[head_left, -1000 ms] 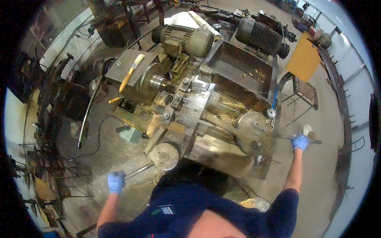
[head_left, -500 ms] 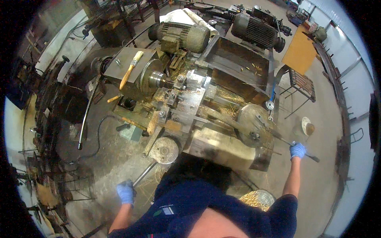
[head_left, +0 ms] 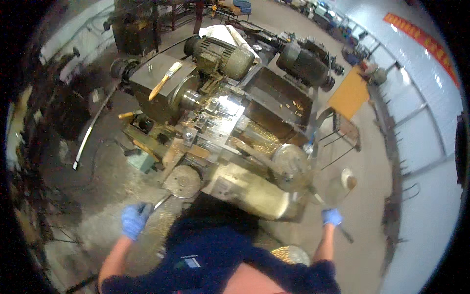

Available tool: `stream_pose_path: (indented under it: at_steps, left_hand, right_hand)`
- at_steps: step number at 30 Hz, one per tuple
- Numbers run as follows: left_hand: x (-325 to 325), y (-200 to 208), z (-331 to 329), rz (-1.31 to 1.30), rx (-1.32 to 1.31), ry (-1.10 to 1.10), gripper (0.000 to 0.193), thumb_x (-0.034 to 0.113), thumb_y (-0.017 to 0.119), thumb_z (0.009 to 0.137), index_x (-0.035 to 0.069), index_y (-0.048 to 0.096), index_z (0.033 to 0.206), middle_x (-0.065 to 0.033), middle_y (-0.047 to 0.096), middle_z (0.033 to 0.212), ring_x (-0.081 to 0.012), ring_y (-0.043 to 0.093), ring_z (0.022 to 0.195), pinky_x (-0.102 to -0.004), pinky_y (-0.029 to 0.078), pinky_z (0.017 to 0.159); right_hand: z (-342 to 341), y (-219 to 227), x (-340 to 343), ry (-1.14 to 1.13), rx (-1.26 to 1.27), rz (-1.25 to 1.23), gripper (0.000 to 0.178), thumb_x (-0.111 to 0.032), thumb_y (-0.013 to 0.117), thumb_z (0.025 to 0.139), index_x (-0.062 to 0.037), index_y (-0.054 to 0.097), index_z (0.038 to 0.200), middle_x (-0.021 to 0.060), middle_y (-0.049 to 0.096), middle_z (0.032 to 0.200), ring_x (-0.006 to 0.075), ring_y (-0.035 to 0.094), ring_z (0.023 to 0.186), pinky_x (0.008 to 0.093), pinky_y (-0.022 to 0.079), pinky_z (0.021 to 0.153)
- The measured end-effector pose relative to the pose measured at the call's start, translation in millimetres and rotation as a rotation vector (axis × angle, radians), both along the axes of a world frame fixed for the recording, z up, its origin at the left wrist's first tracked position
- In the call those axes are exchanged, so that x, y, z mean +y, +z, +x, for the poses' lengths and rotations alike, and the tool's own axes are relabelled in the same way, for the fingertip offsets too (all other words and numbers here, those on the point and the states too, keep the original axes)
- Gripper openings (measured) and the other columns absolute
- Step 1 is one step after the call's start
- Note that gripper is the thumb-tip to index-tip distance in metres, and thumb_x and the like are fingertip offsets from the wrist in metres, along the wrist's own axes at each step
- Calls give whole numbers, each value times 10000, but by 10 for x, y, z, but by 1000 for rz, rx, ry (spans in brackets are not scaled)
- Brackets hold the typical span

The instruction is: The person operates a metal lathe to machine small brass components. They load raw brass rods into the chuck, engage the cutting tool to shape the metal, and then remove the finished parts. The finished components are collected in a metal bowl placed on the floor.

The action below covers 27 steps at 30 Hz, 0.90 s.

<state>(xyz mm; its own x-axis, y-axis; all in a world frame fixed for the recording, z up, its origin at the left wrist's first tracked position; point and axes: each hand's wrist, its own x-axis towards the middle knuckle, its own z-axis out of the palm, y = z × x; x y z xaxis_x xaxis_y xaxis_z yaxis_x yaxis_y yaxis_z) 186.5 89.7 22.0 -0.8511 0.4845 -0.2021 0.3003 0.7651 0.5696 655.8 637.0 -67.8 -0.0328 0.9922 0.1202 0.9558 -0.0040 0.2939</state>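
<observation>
Blur softens the right hand (head_left: 332,217); glare whitens the metal slide (head_left: 228,111).

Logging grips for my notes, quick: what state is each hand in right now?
Left hand: closed, holding the left metal lever.
Right hand: closed, holding the right lever.

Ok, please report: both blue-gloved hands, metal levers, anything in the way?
Left blue-gloved hand grips slim silver metal lever. Right blue-gloved hand grips long grey metal lever. Wooden-handled paintbrush on grey metal housing, clear of hands.
</observation>
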Motion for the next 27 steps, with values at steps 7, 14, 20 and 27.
stream_pose_path:
  at_steps: [7, 14, 20, 27]
  left_hand:
    - [605, -150, -326, -332, 69, -494, 379, 436, 537, 776, 79, 637, 854, -181, 618, 757, -355, 596, 730, -435, 467, 673]
    - [577, -278, -373, -233, 16, -484, 357, 413, 543, 777, 72, 628, 839, -199, 607, 750, -367, 586, 721, -433, 466, 656]
    - [594, -280, -402, -166, -32, -512, 333, 382, 544, 789, 62, 621, 838, -211, 596, 737, -378, 578, 711, -436, 462, 650]
    - [582, -332, -405, -139, -43, -504, 311, 357, 559, 779, 63, 626, 857, -212, 601, 761, -378, 578, 727, -438, 462, 658]
  right_hand:
    - [55, 338, -536, 94, 257, -163, 412, -435, 606, 670, -66, 658, 845, 195, 637, 814, 344, 624, 790, 415, 488, 734]
    - [1375, 369, -518, -200, -69, -277, 382, -413, 642, 688, -69, 674, 853, 176, 641, 896, 321, 621, 863, 386, 491, 760]
    - [1585, 187, -426, -316, -158, -303, 403, -446, 651, 693, -85, 685, 869, 151, 644, 956, 296, 620, 905, 370, 498, 784]
    - [1696, 149, -446, -372, -108, -307, 376, -369, 673, 673, -66, 676, 894, 161, 636, 981, 297, 617, 918, 367, 495, 788]
